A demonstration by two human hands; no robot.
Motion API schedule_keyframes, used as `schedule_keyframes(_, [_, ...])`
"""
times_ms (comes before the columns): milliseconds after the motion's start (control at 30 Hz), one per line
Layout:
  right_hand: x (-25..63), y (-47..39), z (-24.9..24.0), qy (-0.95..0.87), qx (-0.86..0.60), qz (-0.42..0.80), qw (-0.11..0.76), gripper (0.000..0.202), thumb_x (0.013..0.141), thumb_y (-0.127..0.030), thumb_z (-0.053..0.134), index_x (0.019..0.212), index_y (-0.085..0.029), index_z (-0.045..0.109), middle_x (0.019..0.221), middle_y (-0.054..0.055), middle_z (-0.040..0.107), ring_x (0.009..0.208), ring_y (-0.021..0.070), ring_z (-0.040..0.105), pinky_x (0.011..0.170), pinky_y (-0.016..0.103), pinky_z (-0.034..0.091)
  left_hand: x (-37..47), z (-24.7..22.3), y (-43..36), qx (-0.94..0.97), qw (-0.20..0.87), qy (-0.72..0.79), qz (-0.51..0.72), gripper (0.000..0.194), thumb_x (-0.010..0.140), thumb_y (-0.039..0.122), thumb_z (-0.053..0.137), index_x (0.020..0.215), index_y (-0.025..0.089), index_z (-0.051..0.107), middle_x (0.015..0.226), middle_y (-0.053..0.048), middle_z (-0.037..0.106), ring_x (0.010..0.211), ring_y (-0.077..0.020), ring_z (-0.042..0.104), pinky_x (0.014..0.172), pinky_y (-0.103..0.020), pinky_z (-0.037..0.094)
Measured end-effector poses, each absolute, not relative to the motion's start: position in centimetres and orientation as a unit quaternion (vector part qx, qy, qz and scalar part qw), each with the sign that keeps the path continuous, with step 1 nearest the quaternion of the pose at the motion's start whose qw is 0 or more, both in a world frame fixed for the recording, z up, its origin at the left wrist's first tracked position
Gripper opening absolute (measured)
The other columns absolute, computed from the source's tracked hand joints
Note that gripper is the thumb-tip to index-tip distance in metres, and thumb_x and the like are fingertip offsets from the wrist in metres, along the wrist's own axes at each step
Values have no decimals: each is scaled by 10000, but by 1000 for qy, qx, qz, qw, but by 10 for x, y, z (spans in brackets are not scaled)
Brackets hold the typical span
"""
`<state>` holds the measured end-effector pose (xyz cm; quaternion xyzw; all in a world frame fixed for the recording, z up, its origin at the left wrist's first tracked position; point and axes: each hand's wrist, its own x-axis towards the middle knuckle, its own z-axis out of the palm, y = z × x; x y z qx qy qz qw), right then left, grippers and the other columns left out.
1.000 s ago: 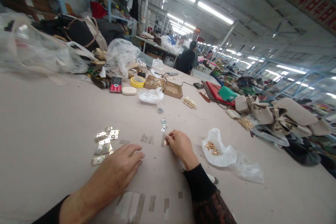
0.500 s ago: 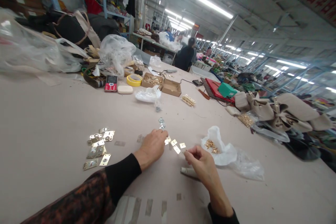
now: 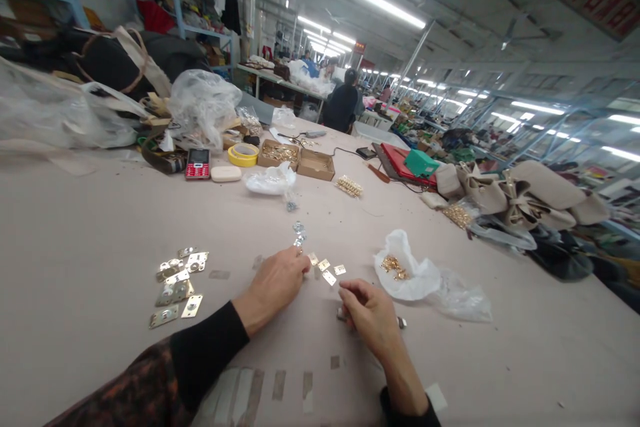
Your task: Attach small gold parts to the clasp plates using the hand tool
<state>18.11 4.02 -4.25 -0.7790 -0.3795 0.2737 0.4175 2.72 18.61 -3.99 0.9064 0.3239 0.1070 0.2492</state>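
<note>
My left hand (image 3: pixel 278 278) rests on the beige table (image 3: pixel 90 227), its fingers curled and their tips beside several small gold plates (image 3: pixel 326 269) and a few silver parts (image 3: pixel 299 233). Whether it pinches a piece is hidden. My right hand (image 3: pixel 369 313) lies nearer to me, fingers curled over a small pale stick-like tool (image 3: pixel 401 322) whose ends poke out on both sides. A cluster of larger gold plates (image 3: pixel 177 277) lies to the left of my left hand. A white plastic bag (image 3: pixel 417 277) holding gold fittings (image 3: pixel 394 265) sits to the right of my right hand.
Farther back lie a red phone (image 3: pixel 197 163), a yellow tape roll (image 3: pixel 243 154), cardboard boxes (image 3: pixel 316 164) of hardware and crumpled plastic bags (image 3: pixel 200 103). Beige handbags (image 3: pixel 520 200) pile up at the right. A person in black (image 3: pixel 343 105) sits at the table's far end.
My left hand slid forward and right, from flat on the table to the small plates. My right hand drew back from those plates and closed over the pale tool.
</note>
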Motion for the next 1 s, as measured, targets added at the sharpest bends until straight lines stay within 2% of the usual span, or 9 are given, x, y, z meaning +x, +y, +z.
schedule_keyframes(133, [185,60,-27,-449,-805,211,326,261,842,-330,557,910,-190,767,670,6,688,654,172,628,617,278,452,-4,-38,176,881,297,331,162,222,859,111,475,852,177,687,854,-53,684,829,-205,638,820,-336,468])
schedule_keyframes(267, [180,91,-20,-488,-799,191,297,234,846,-276,561,887,-200,778,724,16,729,687,173,645,637,271,434,-32,-42,170,818,389,366,215,229,807,176,485,839,202,710,793,-11,723,762,-179,672,760,-297,505])
schedule_keyframes(400, [168,129,-29,-517,-794,171,272,236,867,-263,557,888,-191,781,808,53,763,773,192,682,673,267,429,-46,-50,164,690,539,412,253,292,770,313,506,874,186,746,865,-50,767,804,-210,739,766,-323,592])
schedule_keyframes(500, [160,151,-40,-530,-796,154,248,226,881,-266,566,890,-188,778,879,79,773,840,208,691,713,270,424,-52,-50,160,619,602,428,267,350,735,372,563,926,159,765,890,-88,772,788,-236,751,729,-348,623])
schedule_keyframes(667, [149,163,-47,-546,-800,128,214,171,866,-225,594,776,-194,735,812,81,751,793,216,671,695,277,396,-59,-46,156,507,692,431,279,379,676,411,736,939,141,782,823,-90,764,795,-241,742,754,-352,628])
schedule_keyframes(800, [142,160,-46,-583,-773,118,223,132,849,-181,596,760,-184,693,848,82,721,800,199,635,734,277,400,-61,-51,155,457,717,430,305,378,631,374,810,920,133,769,806,-82,752,738,-212,724,739,-344,620])
schedule_keyframes(900, [137,152,-41,-600,-748,127,254,121,834,-149,580,747,-172,661,837,69,706,791,183,622,750,271,418,-61,-55,155,448,713,430,326,448,611,375,838,972,126,745,816,-72,736,744,-200,718,745,-342,612])
schedule_keyframes(1000, [131,134,-33,-588,-733,176,294,187,903,-266,555,771,-172,649,730,31,693,668,154,611,650,247,445,-62,-55,155,442,706,430,349,519,617,391,842,1048,129,718,857,-63,724,765,-191,715,770,-345,605])
